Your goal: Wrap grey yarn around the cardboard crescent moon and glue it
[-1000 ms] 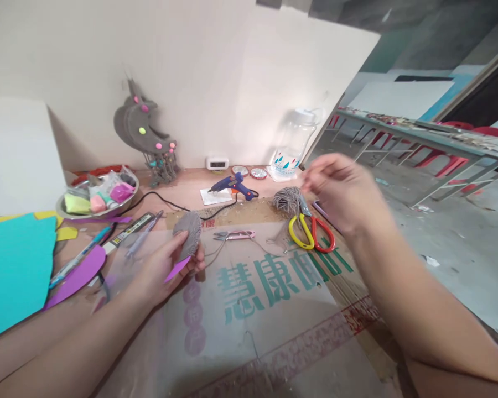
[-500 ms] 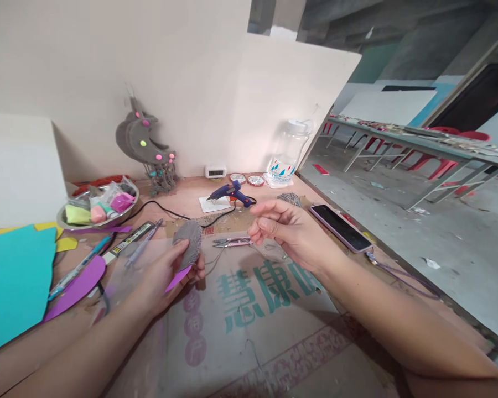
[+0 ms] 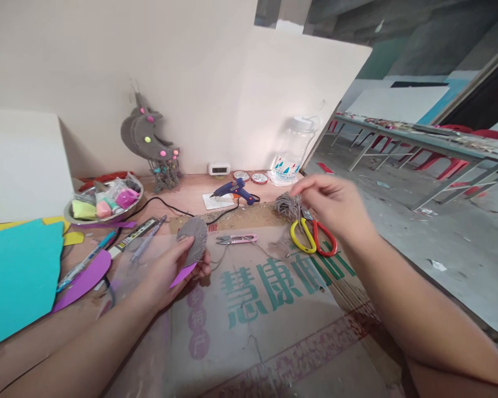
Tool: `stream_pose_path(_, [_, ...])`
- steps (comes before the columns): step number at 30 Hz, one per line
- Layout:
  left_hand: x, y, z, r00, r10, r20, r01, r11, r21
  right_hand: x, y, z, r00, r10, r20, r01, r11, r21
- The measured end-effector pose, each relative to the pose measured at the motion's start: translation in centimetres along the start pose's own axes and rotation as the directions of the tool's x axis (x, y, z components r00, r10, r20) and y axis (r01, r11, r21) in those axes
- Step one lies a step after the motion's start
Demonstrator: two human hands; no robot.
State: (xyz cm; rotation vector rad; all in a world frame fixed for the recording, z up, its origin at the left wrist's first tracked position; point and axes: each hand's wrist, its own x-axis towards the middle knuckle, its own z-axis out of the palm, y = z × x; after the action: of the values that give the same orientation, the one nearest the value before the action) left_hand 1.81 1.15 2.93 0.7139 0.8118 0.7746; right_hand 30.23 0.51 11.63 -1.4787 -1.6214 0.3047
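Observation:
My left hand point(image 3: 178, 271) grips a flat grey piece point(image 3: 194, 240) with a rounded end, stitched or wrapped with yarn along its edge. A purple tab point(image 3: 183, 275) sticks out below it. At the ball of grey yarn point(image 3: 288, 205), my right hand point(image 3: 330, 202) is closed in a pinch, its fingertips at the yarn's upper right side and seemingly on a strand. Scissors point(image 3: 309, 236) with one yellow and one red handle lie just under this hand. Between the hands are pink thread snips point(image 3: 237, 239), with loose thin thread beside them.
A blue glue gun point(image 3: 234, 191) rests on a white card, its black cord running left. Behind stand a clear bottle point(image 3: 292, 152) and a decorated grey crescent moon point(image 3: 143, 135). Left are a metal bowl point(image 3: 77, 218) of clay packets, a cutter point(image 3: 133, 237), pens and turquoise sheet point(image 3: 22, 282).
My right hand has moved right, from above the snips to the yarn ball. The scissors now show, while the phone is hidden behind my hand and arm. My left hand keeps its hold.

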Motion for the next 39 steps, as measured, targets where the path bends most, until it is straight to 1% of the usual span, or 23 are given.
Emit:
stream_pose_path(1, [0.1, -0.1, 0.0, 1.000, 0.002, 0.003, -0.002, 1.000, -0.012, 0.6, 0.6, -1.1, 0.993, -0.028, -0.111, 0.007, 0.983, -0.184])
stream_pose_path(2, [0.1, -0.1, -0.1, 1.000, 0.007, 0.000, -0.007, 1.000, -0.028, 1.1, 1.1, -2.1, 0.980, -0.087, -0.179, 0.015, 0.930, -0.367])
stream_pose_path(3, [0.1, -0.2, 0.0, 1.000, 0.014, -0.010, -0.015, 0.999, -0.046, 1.5, 1.5, -2.8, 0.973, -0.159, -0.168, 0.045, 0.843, -0.536])
stream_pose_path(4, [0.2, -0.3, 0.0, 0.999, 0.024, -0.030, -0.026, 0.998, -0.065, 1.7, 1.8, -3.2, 0.973, -0.195, -0.123, 0.077, 0.779, -0.623])
stream_pose_path(5, [0.2, -0.3, 0.1, 0.997, 0.042, -0.057, -0.047, 0.995, -0.087, 1.8, 1.9, -3.2, 0.976, -0.209, -0.068, 0.116, 0.753, -0.648])
stream_pose_path(6, [0.3, -0.4, 0.1, 0.996, 0.056, -0.076, -0.064, 0.992, -0.105, 1.7, 1.9, -2.8, 0.976, -0.220, -0.008, 0.165, 0.755, -0.635])
stream_pose_path(7, [0.3, -0.4, 0.1, 0.991, 0.083, -0.109, -0.096, 0.989, -0.112, 1.4, 1.6, -2.1, 0.974, -0.221, 0.045, 0.204, 0.783, -0.587])
stream_pose_path(8, [0.4, -0.5, 0.1, 0.988, 0.106, -0.111, -0.119, 0.987, -0.112, 0.9, 1.3, -1.2, 0.970, -0.226, 0.093, 0.241, 0.820, -0.519])
stream_pose_path(10, [0.7, -0.7, 0.0, 0.983, 0.151, -0.102, -0.163, 0.979, -0.120, -0.3, 0.3, 1.2, 0.960, -0.213, 0.181, 0.269, 0.878, -0.396])
stream_pose_path(12, [0.9, -1.0, -0.4, 0.971, 0.224, -0.088, -0.234, 0.964, -0.127, -1.6, -0.6, 3.5, 0.933, -0.215, 0.290, 0.299, 0.909, -0.289])
stream_pose_path(14, [1.1, -1.3, -0.8, 0.962, 0.265, -0.065, -0.270, 0.958, -0.099, -2.8, -1.2, 5.4, 0.899, -0.217, 0.380, 0.293, 0.943, -0.157])
stream_pose_path(16, [1.2, -1.6, -1.3, 0.958, 0.282, -0.050, -0.284, 0.959, -0.019, -3.8, -1.4, 6.9, 0.883, -0.181, 0.434, 0.219, 0.975, -0.038])
stream_pose_path(19, [1.0, -1.6, -1.6, 0.952, 0.301, -0.048, -0.293, 0.948, 0.127, -5.0, -1.3, 8.5, 0.873, -0.069, 0.483, 0.026, 0.995, 0.095])
stream_pose_path(21, [0.9, -1.6, -1.5, 0.947, 0.316, -0.061, -0.299, 0.934, 0.193, -5.5, -1.1, 9.4, 0.848, -0.004, 0.530, -0.133, 0.967, 0.219])
stream_pose_path(23, [0.8, -1.5, -1.3, 0.941, 0.329, -0.082, -0.300, 0.920, 0.252, -5.9, -1.0, 10.2, 0.814, 0.031, 0.580, -0.261, 0.911, 0.318])
stream_pose_path(24, [0.8, -1.5, -1.2, 0.938, 0.335, -0.093, -0.297, 0.911, 0.285, -6.1, -0.9, 10.5, 0.806, 0.044, 0.590, -0.294, 0.895, 0.335])
stream_pose_path(25, [0.8, -1.5, -1.0, 0.935, 0.340, -0.098, -0.294, 0.901, 0.318, -6.2, -0.8, 10.9, 0.810, 0.059, 0.583, -0.300, 0.897, 0.325])
stream_pose_path(28, [0.7, -1.4, -0.7, 0.932, 0.347, -0.108, -0.283, 0.878, 0.386, -6.6, -0.3, 11.7, 0.843, 0.053, 0.536, -0.215, 0.946, 0.244])
stream_pose_path(29, [0.6, -1.4, -0.6, 0.932, 0.346, -0.109, -0.278, 0.876, 0.395, -6.7, -0.2, 11.9, 0.845, 0.039, 0.534, -0.186, 0.957, 0.224])
stream_pose_path(31, [0.6, -1.4, -0.5, 0.935, 0.337, -0.109, -0.270, 0.877, 0.399, -6.8, 0.0, 12.1, 0.834, 0.023, 0.552, -0.165, 0.964, 0.209])
stream_pose_path(34, [0.5, -1.4, -0.5, 0.937, 0.334, -0.101, -0.269, 0.875, 0.402, -6.8, 0.3, 12.4, 0.821, 0.032, 0.570, -0.209, 0.946, 0.248])
stream_pose_path(36, [0.5, -1.4, -0.5, 0.934, 0.340, -0.105, -0.269, 0.868, 0.417, -6.9, 0.4, 12.5, 0.815, 0.039, 0.578, -0.261, 0.915, 0.307])
stream_pose_path(39, [0.4, -1.2, -0.3, 0.935, 0.329, -0.130, -0.241, 0.861, 0.448, -6.9, 0.5, 12.6, 0.790, 0.056, 0.611, -0.346, 0.863, 0.368])
